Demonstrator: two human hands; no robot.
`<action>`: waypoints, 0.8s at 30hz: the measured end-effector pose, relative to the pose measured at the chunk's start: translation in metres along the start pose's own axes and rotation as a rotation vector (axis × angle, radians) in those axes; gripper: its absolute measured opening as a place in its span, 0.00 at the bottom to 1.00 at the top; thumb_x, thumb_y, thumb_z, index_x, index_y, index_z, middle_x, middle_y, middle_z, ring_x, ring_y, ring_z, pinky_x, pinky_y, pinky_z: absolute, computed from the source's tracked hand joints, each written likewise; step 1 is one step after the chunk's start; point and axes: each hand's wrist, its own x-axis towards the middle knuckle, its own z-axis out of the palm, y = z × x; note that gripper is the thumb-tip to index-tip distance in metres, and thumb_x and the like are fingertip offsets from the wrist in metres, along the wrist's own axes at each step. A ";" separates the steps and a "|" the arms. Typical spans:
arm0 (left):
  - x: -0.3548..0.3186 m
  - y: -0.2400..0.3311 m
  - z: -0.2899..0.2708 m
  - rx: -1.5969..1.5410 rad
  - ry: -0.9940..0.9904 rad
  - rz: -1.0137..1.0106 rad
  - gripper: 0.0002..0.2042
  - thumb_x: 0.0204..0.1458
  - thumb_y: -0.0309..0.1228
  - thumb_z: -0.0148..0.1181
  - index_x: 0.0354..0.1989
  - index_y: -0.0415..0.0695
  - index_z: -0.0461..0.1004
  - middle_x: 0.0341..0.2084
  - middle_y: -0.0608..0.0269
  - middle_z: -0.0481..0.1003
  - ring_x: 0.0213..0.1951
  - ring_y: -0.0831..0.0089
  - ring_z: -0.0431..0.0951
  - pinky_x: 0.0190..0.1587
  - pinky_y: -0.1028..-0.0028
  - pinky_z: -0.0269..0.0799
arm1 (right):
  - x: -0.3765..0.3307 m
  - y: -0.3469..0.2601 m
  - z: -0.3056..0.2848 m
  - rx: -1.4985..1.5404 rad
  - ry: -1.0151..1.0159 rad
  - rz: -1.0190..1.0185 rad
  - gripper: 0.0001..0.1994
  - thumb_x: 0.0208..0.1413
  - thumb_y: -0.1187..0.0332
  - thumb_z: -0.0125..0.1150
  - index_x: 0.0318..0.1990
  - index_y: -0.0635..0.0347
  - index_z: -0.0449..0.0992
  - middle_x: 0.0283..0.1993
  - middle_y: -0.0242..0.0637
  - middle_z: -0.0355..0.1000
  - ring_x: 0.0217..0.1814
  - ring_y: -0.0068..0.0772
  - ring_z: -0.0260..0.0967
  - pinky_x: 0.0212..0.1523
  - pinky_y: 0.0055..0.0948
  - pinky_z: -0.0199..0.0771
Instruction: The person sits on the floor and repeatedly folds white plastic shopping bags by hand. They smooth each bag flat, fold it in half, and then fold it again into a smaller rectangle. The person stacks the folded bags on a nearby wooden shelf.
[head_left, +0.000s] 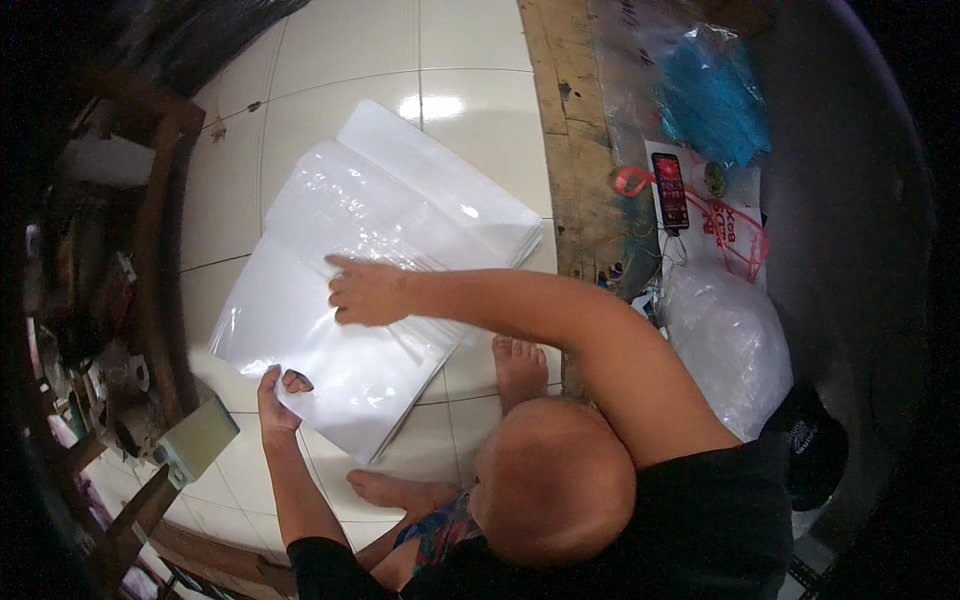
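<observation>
A stack of large, glossy white plastic sheets (285, 300) lies slantwise on the tiled floor before me. They may be flat bags; I cannot tell. My left hand (278, 402) grips the near left edge of the top one, and fingertips show through a dark opening there. Across the middle, my right hand (370, 291) rests on the wrinkled film, index finger stretched out and the other fingers partly bent. Nothing shows in its grasp. Another part of the stack (440, 170) fans out toward the far right.
My bare feet (520, 372) and bent knee (555, 480) are close to the stack. At right, a worn wooden board (580, 150) borders a phone (670, 190), blue plastic (715, 95), a clear bag (725, 340) and a black cap (805, 445). A wooden rack (165, 250) stands left.
</observation>
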 end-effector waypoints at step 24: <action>-0.015 -0.019 0.002 0.528 0.240 0.421 0.11 0.54 0.30 0.60 0.41 0.36 0.71 0.33 0.56 0.76 0.35 0.64 0.78 0.43 0.67 0.75 | -0.137 0.144 -0.063 0.718 -0.097 1.245 0.30 0.56 0.55 0.62 0.60 0.66 0.65 0.54 0.55 0.71 0.56 0.50 0.71 0.57 0.41 0.69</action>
